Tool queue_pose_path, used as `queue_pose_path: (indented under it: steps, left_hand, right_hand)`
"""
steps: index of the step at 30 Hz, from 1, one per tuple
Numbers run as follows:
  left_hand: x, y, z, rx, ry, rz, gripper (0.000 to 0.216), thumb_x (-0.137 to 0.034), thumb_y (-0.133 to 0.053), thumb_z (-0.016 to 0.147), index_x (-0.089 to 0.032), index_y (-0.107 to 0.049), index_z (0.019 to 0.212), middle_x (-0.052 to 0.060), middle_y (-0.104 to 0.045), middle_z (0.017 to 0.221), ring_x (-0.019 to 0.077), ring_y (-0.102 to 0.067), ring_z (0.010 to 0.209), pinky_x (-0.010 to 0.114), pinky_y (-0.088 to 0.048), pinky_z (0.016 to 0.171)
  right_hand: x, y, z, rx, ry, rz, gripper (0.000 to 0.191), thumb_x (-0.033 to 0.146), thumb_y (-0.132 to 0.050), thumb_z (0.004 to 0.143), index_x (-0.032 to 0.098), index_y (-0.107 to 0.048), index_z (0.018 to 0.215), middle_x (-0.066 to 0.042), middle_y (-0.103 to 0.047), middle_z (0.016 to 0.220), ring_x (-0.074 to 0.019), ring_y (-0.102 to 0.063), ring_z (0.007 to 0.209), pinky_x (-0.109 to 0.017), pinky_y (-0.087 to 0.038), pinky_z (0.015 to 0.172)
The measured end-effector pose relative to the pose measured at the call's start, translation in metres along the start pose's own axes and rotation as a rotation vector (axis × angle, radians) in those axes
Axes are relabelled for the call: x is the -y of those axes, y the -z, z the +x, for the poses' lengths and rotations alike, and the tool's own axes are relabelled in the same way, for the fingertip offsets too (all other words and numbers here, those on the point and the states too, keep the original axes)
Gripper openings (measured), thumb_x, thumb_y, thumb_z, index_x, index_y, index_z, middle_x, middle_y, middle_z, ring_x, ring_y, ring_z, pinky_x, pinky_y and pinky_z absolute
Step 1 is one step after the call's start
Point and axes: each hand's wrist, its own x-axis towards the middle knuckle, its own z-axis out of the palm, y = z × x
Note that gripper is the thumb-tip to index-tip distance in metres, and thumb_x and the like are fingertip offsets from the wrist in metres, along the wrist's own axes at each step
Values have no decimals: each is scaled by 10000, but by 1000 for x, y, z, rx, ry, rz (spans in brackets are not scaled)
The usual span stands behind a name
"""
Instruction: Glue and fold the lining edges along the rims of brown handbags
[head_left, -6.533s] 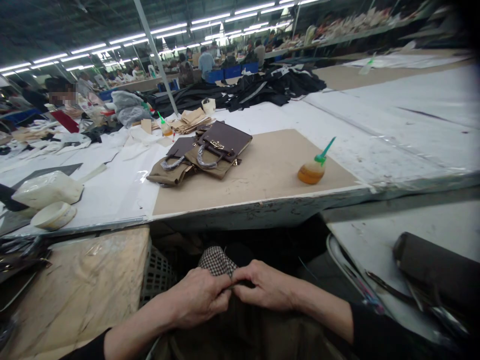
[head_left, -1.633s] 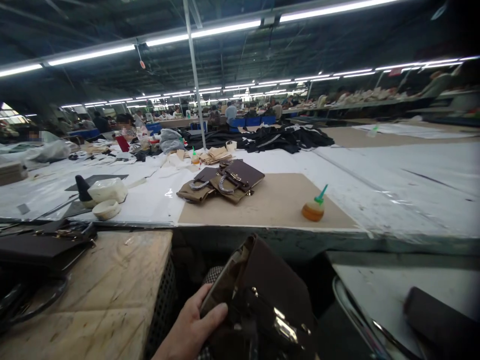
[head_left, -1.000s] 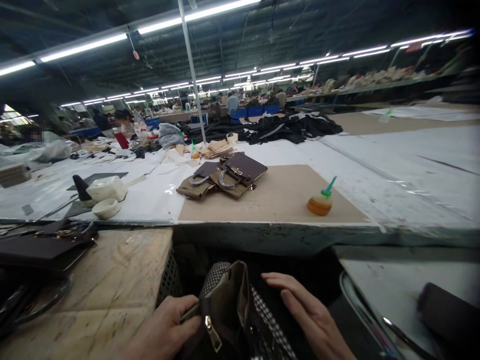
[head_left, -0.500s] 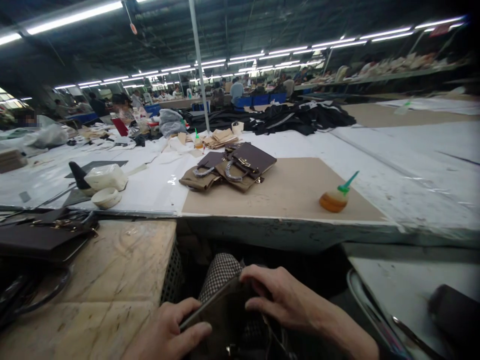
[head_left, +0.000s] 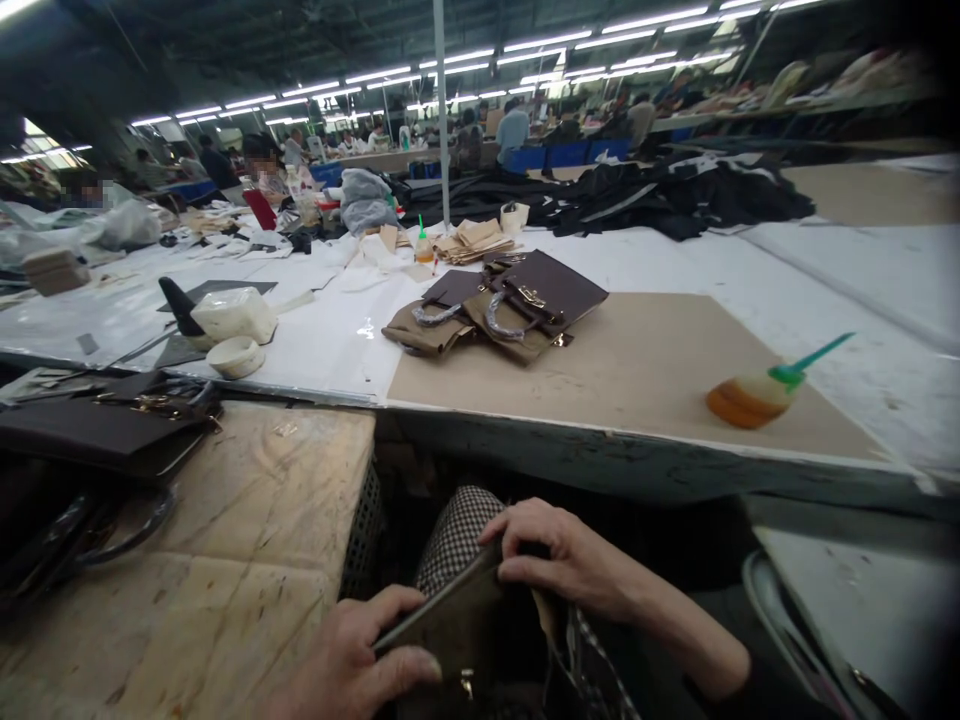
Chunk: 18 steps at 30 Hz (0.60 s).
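On my lap lies a dark brown handbag (head_left: 457,640) with its mouth spread and a small metal fitting showing inside. My left hand (head_left: 367,645) pinches the near left end of its edge between thumb and fingers. Farther along that same edge, my right hand (head_left: 544,550) grips the corner, its fingers curled over the rim. Checkered cloth (head_left: 461,530) covers my knee behind the bag. The lower part of the bag runs out of view.
Finished-looking brown handbags (head_left: 551,290) lie on a tan board (head_left: 637,360) with a glue bottle (head_left: 754,400). More dark bags (head_left: 112,430) rest on the stained side table (head_left: 247,540) at left. A white tape roll (head_left: 235,357) sits near the bench edge. People work in the background.
The view has swung slightly left and down, so the bench things sit farther right and higher. My right hand has closed more tightly on the bag's edge; my left keeps its hold.
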Motion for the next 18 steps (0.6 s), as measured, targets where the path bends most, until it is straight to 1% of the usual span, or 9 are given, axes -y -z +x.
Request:
queue_pose_path:
  steps: [2,4,8,10,12,14,18]
  left_hand:
    - [3,0,1,15,-16,8,253,-370,-543,893,-266,-688,1074,-34,-713,964,175,-619,879,193,-425,756]
    - [4,0,2,8,-32,3,271,-402,-514,917,-256,-691,1062,-27,-720,977,177,-627,874,198,-422,768]
    - [4,-2,2,-11,-50,-26,302,-425,-484,938,-245,-707,1033,-18,-725,944,179,-633,853,204,-424,766]
    - [3,-3,2,-37,-35,-65,315,-427,-474,943,-244,-721,1012,-17,-728,929,179,-631,836,207,-430,746]
    - [2,-4,1,-63,-7,-125,310,-425,-493,938,-236,-732,995,-18,-730,908,179,-630,824,212,-437,721]
    - [3,-5,0,-82,28,-211,276,-415,-553,912,-226,-734,1001,-21,-729,885,177,-634,816,215,-444,696]
    - [5,-7,-7,-134,77,-374,232,-350,-681,832,-207,-721,1010,-20,-724,869,170,-641,812,218,-469,695]
  right_hand:
    - [-1,-1,3,-28,-21,6,147,254,-725,877,213,-658,753,16,-748,1038,-193,-635,994,-343,-432,916]
    - [0,-4,4,-68,-25,-2,149,234,-725,869,212,-650,742,21,-759,1002,-188,-649,957,-337,-438,886]
    - [-2,-14,4,-146,-20,-45,159,238,-710,863,212,-628,730,10,-762,939,-182,-659,891,-335,-452,845]
    - [-4,-20,4,-181,-25,-84,161,243,-692,867,213,-613,730,2,-754,913,-187,-652,873,-337,-461,821]
    - [-7,-26,4,-210,-32,-123,167,244,-668,872,214,-593,726,-5,-742,889,-195,-643,859,-341,-468,797]
    - [-10,-31,4,-228,-33,-149,177,249,-645,879,217,-575,719,-11,-733,880,-201,-639,851,-344,-474,779]
    - [-14,-35,5,-211,-36,-149,187,270,-624,895,223,-562,725,-22,-728,913,-222,-641,881,-362,-485,787]
